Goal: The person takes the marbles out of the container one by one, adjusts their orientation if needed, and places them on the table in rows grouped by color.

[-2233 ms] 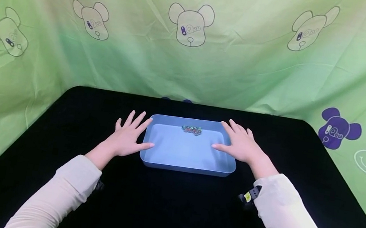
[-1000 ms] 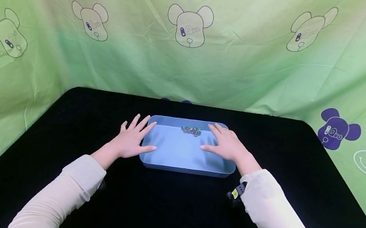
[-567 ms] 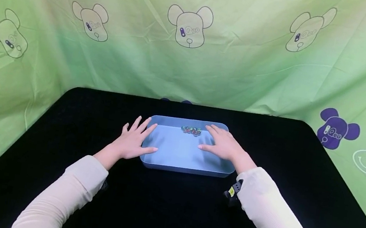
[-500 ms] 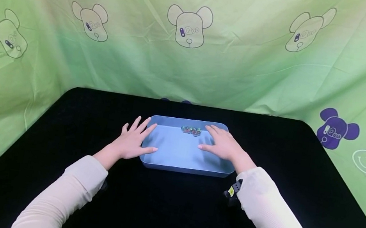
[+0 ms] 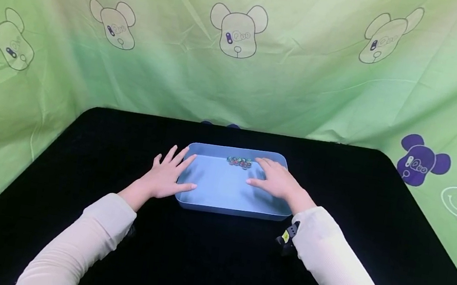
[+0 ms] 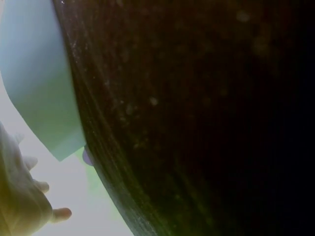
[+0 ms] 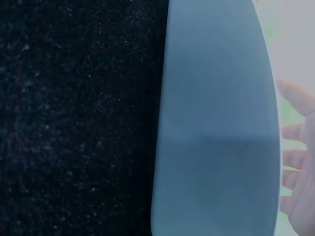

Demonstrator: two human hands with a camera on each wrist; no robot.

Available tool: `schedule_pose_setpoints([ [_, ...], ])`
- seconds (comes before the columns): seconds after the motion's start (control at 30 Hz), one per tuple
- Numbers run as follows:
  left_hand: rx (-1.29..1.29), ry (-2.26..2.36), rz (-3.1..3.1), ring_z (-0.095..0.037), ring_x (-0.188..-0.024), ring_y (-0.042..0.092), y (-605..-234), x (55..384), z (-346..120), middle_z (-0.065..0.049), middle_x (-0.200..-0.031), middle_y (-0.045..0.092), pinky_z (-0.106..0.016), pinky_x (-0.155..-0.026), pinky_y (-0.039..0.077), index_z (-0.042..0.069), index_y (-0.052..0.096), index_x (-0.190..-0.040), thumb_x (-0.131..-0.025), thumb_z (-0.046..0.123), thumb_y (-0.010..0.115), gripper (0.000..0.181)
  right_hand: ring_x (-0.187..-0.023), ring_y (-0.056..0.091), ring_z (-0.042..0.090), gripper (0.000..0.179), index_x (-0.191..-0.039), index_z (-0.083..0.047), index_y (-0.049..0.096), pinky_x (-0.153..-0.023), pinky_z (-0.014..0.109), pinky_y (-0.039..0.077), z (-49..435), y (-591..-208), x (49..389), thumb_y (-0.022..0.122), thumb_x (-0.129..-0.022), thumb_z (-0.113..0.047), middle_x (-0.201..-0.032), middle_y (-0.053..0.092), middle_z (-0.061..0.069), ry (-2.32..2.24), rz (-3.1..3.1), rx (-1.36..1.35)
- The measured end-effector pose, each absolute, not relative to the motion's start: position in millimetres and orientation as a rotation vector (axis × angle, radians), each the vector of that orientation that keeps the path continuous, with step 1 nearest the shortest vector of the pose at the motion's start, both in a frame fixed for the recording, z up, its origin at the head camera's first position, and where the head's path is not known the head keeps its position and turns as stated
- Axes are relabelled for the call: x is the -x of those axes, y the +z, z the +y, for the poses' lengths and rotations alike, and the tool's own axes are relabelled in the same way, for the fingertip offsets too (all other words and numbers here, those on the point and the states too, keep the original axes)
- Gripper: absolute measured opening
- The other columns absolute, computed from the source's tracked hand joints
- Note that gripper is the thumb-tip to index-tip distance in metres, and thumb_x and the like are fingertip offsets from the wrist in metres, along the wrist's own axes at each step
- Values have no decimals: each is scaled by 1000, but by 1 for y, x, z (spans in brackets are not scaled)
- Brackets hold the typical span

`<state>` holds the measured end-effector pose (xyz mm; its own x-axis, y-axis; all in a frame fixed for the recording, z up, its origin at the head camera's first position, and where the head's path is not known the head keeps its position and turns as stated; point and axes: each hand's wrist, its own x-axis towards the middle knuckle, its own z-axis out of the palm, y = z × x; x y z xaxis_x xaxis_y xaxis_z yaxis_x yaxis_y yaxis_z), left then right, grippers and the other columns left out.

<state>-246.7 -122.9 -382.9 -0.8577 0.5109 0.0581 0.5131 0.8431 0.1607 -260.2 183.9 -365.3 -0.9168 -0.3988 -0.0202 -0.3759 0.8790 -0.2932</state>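
Observation:
Several small marbles (image 5: 239, 162), greenish and reddish, lie bunched against the far wall of a shallow blue tray (image 5: 220, 195). My left hand (image 5: 163, 177) is spread at the tray's left side, its thumb and forefinger reaching over the rim. Over the right part of the tray is my right hand (image 5: 276, 179), fingers extended, fingertips just right of the marbles. Both hands hold nothing. In the left wrist view the left hand (image 6: 22, 191) is beside the tray wall (image 6: 44, 83). The right wrist view has the right hand (image 7: 300, 157) partly behind the tray wall (image 7: 219, 108).
The tray stands on a black cloth-covered table (image 5: 202, 257). A green curtain (image 5: 154, 77) printed with bear heads hangs behind and at the sides. A dark wrist device (image 5: 287, 237) shows below the right sleeve cuff.
My right hand has moved left, from the tray's right rim to over its inside near the marbles. The left hand has shifted slightly right. The tray and marbles look unmoved.

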Motion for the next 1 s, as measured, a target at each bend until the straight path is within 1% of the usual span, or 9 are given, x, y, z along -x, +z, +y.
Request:
schedule_pose_setpoints([
  [0.2,830,-300,-3023,-32,-128,-2,-383,246,-122,-5,-144,3,-59,-91,13,19,16,-140,-79,64,37,79,-121,26,36,76,-131,1,32,-96,47,20,183,-368,264,52,-79,-50,-132,32,21,-456,2971,612],
  [0.47,852,-313,-3026,-33,-128,-1,-386,247,-121,-6,-144,4,-59,-91,13,18,15,-140,-78,68,31,81,-120,28,36,76,-130,3,33,-96,45,21,184,-373,268,51,-79,-50,-130,34,22,-474,2960,611],
  [0.77,850,-314,-3053,-31,-128,-4,-385,249,-120,-6,-144,3,-58,-92,12,18,14,-140,-78,66,34,80,-121,27,35,75,-131,2,33,-96,45,21,181,-371,271,51,-80,-50,-131,34,21,-459,2958,608],
  [1.0,862,-303,-3057,-33,-128,-1,-388,250,-119,-6,-144,3,-58,-92,12,18,14,-140,-78,67,32,81,-120,28,35,74,-130,3,34,-96,45,21,180,-372,274,51,-80,-49,-130,35,21,-470,2948,612],
])
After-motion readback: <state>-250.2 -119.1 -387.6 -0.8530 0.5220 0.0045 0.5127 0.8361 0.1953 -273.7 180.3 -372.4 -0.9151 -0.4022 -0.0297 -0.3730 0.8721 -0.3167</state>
